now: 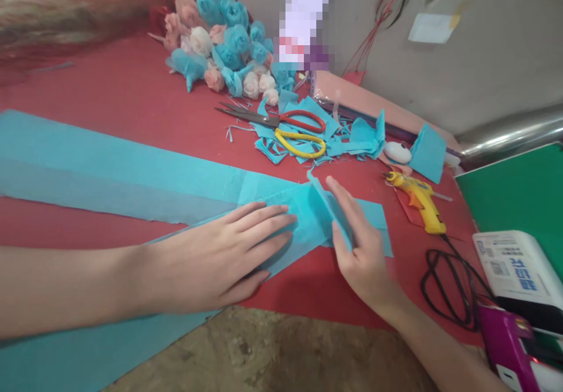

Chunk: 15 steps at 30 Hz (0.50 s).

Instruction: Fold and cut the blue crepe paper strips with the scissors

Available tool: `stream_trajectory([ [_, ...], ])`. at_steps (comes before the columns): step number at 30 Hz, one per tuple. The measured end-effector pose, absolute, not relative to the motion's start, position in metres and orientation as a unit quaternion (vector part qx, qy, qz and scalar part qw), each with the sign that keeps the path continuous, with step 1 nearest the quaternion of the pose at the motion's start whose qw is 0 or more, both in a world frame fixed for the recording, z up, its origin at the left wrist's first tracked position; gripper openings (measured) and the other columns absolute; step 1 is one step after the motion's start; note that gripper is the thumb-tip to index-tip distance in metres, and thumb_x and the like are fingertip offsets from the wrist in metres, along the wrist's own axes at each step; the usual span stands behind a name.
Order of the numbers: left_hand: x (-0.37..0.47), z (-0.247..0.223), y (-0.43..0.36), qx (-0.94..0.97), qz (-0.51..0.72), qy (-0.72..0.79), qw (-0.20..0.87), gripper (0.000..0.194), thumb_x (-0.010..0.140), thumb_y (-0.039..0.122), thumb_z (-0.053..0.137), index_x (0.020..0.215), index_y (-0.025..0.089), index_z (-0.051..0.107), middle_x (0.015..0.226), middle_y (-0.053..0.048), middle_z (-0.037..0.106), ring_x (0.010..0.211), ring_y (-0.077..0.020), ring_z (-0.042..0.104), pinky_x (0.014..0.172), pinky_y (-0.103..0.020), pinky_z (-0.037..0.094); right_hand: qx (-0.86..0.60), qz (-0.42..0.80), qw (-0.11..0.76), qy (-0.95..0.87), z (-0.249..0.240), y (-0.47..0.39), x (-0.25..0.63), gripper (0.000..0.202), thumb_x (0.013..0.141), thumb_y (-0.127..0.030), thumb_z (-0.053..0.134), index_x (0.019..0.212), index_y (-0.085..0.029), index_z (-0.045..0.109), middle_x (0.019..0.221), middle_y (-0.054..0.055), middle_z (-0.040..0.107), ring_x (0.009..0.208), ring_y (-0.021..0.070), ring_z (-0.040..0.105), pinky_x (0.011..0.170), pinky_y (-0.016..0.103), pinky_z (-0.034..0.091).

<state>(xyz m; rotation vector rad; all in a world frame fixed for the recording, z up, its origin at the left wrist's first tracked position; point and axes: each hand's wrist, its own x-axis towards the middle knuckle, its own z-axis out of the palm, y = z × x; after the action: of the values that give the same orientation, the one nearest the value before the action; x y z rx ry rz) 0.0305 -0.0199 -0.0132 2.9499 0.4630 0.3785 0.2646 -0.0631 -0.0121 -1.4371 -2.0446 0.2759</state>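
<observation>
Long blue crepe paper strips [132, 163] lie across the red tabletop, one crossing over another. My left hand [237, 245] rests flat on the upper strip, fingers stretched out and slightly apart, pressing it down. My right hand [360, 251] has the strip's folded end [328, 204] between thumb and fingers, and that end stands up from the table. Part of the fold is hidden behind the right thumb and fingers. Beyond the hands, scissors [281, 125] with one red and one yellow handle lie open on blue paper scraps [272, 151].
Blue, pink and white paper roses [237, 40] are heaped at the back. A yellow glue gun [417, 198] with a black cord [448, 292] lies right, near a white box [514, 263], a purple object [505, 345] and a green board [514, 192]. The red tabletop [281, 289] ends close by.
</observation>
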Motion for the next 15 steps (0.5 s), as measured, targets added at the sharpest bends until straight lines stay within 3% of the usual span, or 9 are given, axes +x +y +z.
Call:
stream_trajectory([
  [3, 0.031, -0.014, -0.019, 0.977, 0.134, 0.150, 0.065, 0.038, 0.093, 0.029, 0.037, 0.126, 0.015, 0.050, 0.134, -0.010, 0.050, 0.129, -0.0263, 0.042, 0.110, -0.042, 0.035, -0.513, 0.082, 0.251, -0.816, -0.018, -0.059, 0.270, 0.084, 0.074, 0.005, 0.029, 0.148, -0.031, 0.014, 0.150, 0.000, 0.032, 0.138, 0.0196, 0.027, 0.112, 0.048, 0.030],
  [6, 0.031, -0.013, -0.020, 0.976, 0.146, 0.149, 0.068, 0.035, 0.093, 0.028, 0.037, 0.122, 0.014, 0.052, 0.127, -0.010, 0.055, 0.124, -0.0254, 0.045, 0.110, -0.042, 0.034, -0.515, 0.068, 0.229, -0.823, -0.023, -0.055, 0.276, 0.088, 0.072, 0.006, 0.028, 0.148, -0.033, 0.008, 0.152, -0.001, 0.028, 0.139, 0.0208, 0.025, 0.111, 0.051, 0.031],
  [12, 0.032, -0.011, -0.023, 0.972, 0.146, 0.162, 0.088, 0.025, 0.089, 0.025, 0.045, 0.106, 0.013, 0.059, 0.103, -0.008, 0.060, 0.109, -0.0247, 0.051, 0.105, -0.041, 0.038, -0.509, 0.130, 0.222, -0.821, -0.007, -0.058, 0.271, 0.084, 0.066, 0.003, 0.036, 0.145, -0.021, 0.022, 0.151, 0.006, 0.028, 0.141, 0.0228, 0.019, 0.114, 0.050, 0.026],
  [15, 0.030, -0.011, -0.023, 0.970, 0.160, 0.165, 0.074, 0.021, 0.089, 0.025, 0.047, 0.102, 0.014, 0.059, 0.100, -0.007, 0.061, 0.105, -0.0242, 0.053, 0.106, -0.042, 0.036, -0.504, 0.160, 0.265, -0.806, 0.016, -0.072, 0.265, 0.068, 0.070, -0.001, 0.039, 0.136, -0.021, 0.037, 0.142, 0.007, 0.041, 0.134, 0.0234, 0.033, 0.110, 0.047, 0.034],
])
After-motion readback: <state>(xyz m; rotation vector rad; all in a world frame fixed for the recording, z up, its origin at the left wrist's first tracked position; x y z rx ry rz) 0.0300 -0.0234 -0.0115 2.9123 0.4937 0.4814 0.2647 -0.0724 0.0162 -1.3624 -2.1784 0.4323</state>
